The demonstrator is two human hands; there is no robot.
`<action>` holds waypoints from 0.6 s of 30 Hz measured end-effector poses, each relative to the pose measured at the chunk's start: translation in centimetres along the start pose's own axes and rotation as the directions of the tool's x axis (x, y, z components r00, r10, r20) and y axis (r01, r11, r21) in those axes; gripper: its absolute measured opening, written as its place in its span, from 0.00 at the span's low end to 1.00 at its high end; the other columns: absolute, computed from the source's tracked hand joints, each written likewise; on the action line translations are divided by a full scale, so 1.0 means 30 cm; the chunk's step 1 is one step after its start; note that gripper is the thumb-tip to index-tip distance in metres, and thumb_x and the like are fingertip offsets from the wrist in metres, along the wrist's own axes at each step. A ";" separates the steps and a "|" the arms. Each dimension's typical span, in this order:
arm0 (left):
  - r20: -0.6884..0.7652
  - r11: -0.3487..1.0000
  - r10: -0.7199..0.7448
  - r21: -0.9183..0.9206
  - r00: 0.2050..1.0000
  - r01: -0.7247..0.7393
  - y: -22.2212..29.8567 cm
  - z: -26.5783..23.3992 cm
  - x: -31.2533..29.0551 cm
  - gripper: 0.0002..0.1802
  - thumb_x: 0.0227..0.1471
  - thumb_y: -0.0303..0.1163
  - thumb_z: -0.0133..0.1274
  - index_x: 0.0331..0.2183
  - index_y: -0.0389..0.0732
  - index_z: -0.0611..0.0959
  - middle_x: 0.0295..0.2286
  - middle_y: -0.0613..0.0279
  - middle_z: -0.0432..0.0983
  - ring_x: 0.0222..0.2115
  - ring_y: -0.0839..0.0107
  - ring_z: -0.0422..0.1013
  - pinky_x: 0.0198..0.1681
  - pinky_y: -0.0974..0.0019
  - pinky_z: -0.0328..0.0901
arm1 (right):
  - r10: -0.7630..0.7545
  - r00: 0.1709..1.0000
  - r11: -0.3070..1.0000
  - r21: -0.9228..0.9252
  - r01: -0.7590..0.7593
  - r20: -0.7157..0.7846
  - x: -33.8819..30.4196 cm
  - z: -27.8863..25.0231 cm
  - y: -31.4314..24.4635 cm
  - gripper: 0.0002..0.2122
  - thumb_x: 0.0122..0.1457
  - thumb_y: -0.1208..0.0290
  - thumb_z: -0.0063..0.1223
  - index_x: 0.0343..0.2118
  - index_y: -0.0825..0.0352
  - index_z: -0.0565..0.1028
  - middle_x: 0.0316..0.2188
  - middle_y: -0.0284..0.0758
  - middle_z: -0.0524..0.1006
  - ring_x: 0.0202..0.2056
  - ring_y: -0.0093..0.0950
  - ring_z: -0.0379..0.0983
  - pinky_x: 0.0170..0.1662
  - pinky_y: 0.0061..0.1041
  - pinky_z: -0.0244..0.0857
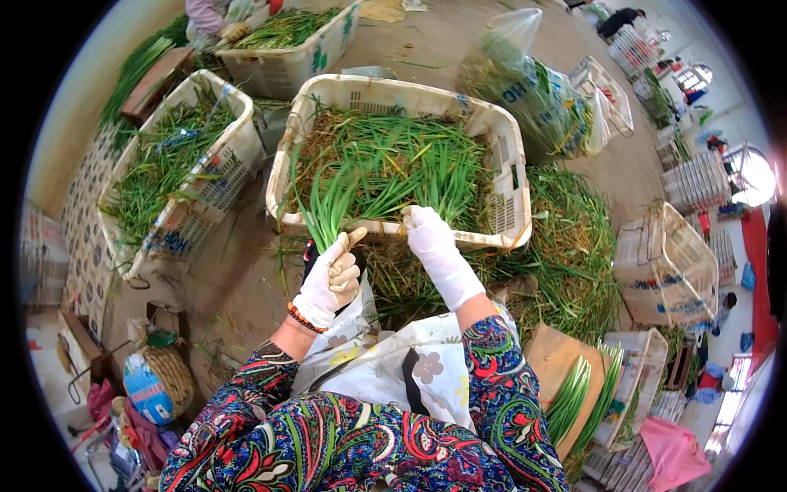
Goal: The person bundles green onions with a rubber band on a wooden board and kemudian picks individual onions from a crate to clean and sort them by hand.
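Note:
My left hand [334, 277], in a dirty white glove, grips a small bunch of green onions [326, 209] that fans upward over the near rim of a white plastic crate [515, 176]. My right hand [433, 243], also gloved in white, rests on that near rim and reaches into the loose green onions [406, 160] that fill the crate. A pale flowered apron [385, 361] covers my lap below both hands.
A second crate of greens [234, 143] stands to the left, a third [328, 45] behind it by another person's hand [234, 31]. A clear bag of greens [525, 82] sits at the back. Trimmings [574, 246] litter the floor right. Trimmed bunches [584, 392] lie on a board; empty crates [668, 266] stand right.

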State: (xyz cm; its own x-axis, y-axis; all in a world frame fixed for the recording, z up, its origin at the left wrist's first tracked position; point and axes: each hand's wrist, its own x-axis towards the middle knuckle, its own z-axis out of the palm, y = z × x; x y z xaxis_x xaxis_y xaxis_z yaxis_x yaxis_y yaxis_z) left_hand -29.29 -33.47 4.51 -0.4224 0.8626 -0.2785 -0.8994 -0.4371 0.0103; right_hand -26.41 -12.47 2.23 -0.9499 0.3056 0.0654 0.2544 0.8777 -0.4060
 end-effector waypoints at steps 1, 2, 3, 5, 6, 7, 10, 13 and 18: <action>-0.015 1.000 0.009 0.014 1.000 -0.009 0.006 -0.010 -0.014 0.19 0.56 0.39 0.35 0.46 0.41 0.68 0.08 0.75 0.50 0.07 0.84 0.49 0.07 0.81 0.45 | 0.003 0.998 1.000 -0.009 -0.003 0.068 0.037 0.030 -0.025 0.05 0.49 0.73 0.40 0.29 0.63 0.69 0.28 0.40 0.71 0.33 0.38 0.69 0.35 0.34 0.64; -0.026 0.999 0.018 0.033 0.999 -0.017 0.013 -0.021 -0.025 0.19 0.56 0.40 0.34 0.45 0.41 0.68 0.08 0.75 0.50 0.07 0.84 0.49 0.07 0.81 0.45 | 0.006 0.992 1.000 -0.017 -0.004 0.128 0.077 0.057 -0.051 0.06 0.49 0.74 0.40 0.30 0.63 0.69 0.30 0.40 0.71 0.34 0.38 0.69 0.36 0.34 0.64; 0.005 0.999 0.017 0.039 1.000 -0.017 0.019 -0.027 -0.041 0.19 0.56 0.40 0.34 0.44 0.41 0.69 0.08 0.75 0.50 0.07 0.85 0.49 0.07 0.81 0.45 | -0.004 0.988 0.999 -0.034 0.009 0.156 0.112 0.086 -0.075 0.06 0.48 0.75 0.41 0.30 0.64 0.70 0.31 0.40 0.72 0.36 0.38 0.69 0.37 0.33 0.64; -0.066 0.988 0.100 0.126 0.993 -0.091 0.027 -0.018 -0.060 0.18 0.56 0.39 0.36 0.43 0.37 0.68 0.08 0.76 0.50 0.07 0.86 0.47 0.08 0.82 0.45 | 0.063 0.939 0.993 -0.115 -0.025 0.337 0.196 0.124 -0.095 0.09 0.51 0.72 0.37 0.33 0.63 0.71 0.32 0.41 0.73 0.37 0.38 0.69 0.38 0.33 0.64; -0.098 0.977 0.136 0.181 0.986 -0.117 0.026 -0.020 -0.055 0.18 0.55 0.39 0.36 0.43 0.36 0.68 0.08 0.76 0.50 0.07 0.86 0.47 0.08 0.82 0.44 | 0.102 0.912 0.988 -0.148 -0.047 0.397 0.224 0.142 -0.083 0.10 0.53 0.71 0.36 0.33 0.63 0.71 0.34 0.41 0.73 0.37 0.38 0.69 0.38 0.33 0.64; -0.031 0.943 0.160 0.300 0.987 -0.143 0.028 -0.033 -0.050 0.18 0.56 0.38 0.37 0.42 0.34 0.69 0.09 0.78 0.49 0.08 0.87 0.47 0.10 0.82 0.45 | 0.144 0.891 0.986 -0.135 -0.095 0.431 0.247 0.181 -0.063 0.11 0.54 0.69 0.34 0.36 0.64 0.70 0.35 0.42 0.73 0.37 0.38 0.69 0.38 0.34 0.64; -0.131 0.922 0.126 0.382 0.983 -0.067 0.022 -0.016 -0.029 0.18 0.56 0.39 0.36 0.41 0.36 0.69 0.09 0.78 0.48 0.08 0.86 0.46 0.12 0.79 0.44 | 0.256 0.789 0.953 -0.282 -0.109 0.559 0.319 0.219 -0.003 0.21 0.55 0.66 0.33 0.52 0.65 0.56 0.38 0.46 0.71 0.41 0.40 0.68 0.44 0.35 0.61; -0.078 0.946 0.124 0.309 0.989 -0.094 0.050 -0.021 -0.035 0.19 0.55 0.42 0.36 0.40 0.36 0.69 0.08 0.76 0.50 0.08 0.84 0.47 0.12 0.79 0.44 | 0.317 0.688 0.947 -0.255 -0.194 0.653 0.366 0.315 0.001 0.26 0.54 0.67 0.29 0.57 0.64 0.43 0.41 0.52 0.67 0.42 0.43 0.67 0.45 0.35 0.60; 0.027 0.979 0.088 0.182 0.996 -0.091 0.095 -0.098 -0.014 0.20 0.54 0.44 0.36 0.39 0.38 0.70 0.08 0.76 0.53 0.08 0.83 0.48 0.13 0.77 0.47 | 0.387 0.570 0.835 -0.014 -0.550 0.725 0.400 0.498 0.059 0.34 0.52 0.52 0.37 0.58 0.57 0.37 0.51 0.47 0.59 0.51 0.42 0.57 0.53 0.32 0.51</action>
State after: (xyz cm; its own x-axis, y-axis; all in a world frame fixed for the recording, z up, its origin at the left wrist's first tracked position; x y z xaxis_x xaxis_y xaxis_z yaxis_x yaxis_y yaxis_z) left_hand -31.34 -35.83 1.84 -0.5028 0.8274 -0.2502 -0.8624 -0.4603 0.2107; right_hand -40.07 -12.77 -11.33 -0.5741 0.2463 -0.7809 0.7373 0.5703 -0.3622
